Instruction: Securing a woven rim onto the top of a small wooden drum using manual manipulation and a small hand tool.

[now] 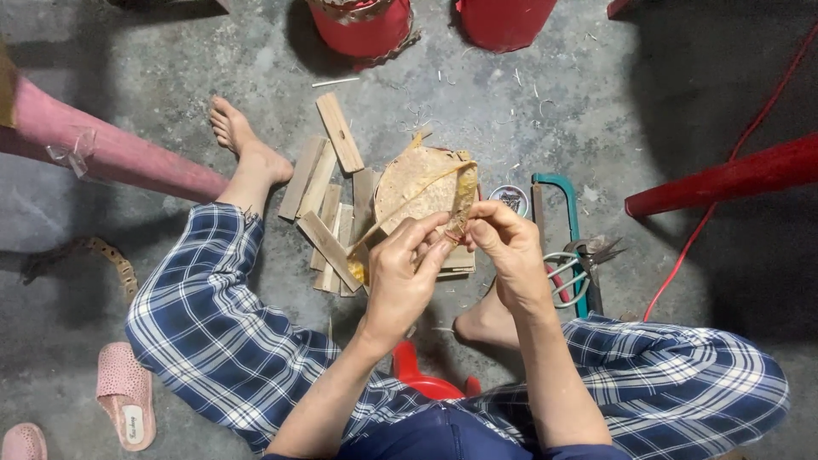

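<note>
Sitting on a low red plastic stool (423,381) over a grey concrete floor (170,77), a person works a round tan woven fibre disc (417,183). The left hand (400,277) pinches a long pale fibre strip (409,200) against the disc's near edge; the right hand (507,247) grips the frayed rim at three o'clock. This looks like the edge-binding stage, so the next move likely calls for a steady pull. Flat wooden slats (328,213) lie at ten o'clock, a green-framed hacksaw (558,213) and metal scissors (579,264) at three.
</note>
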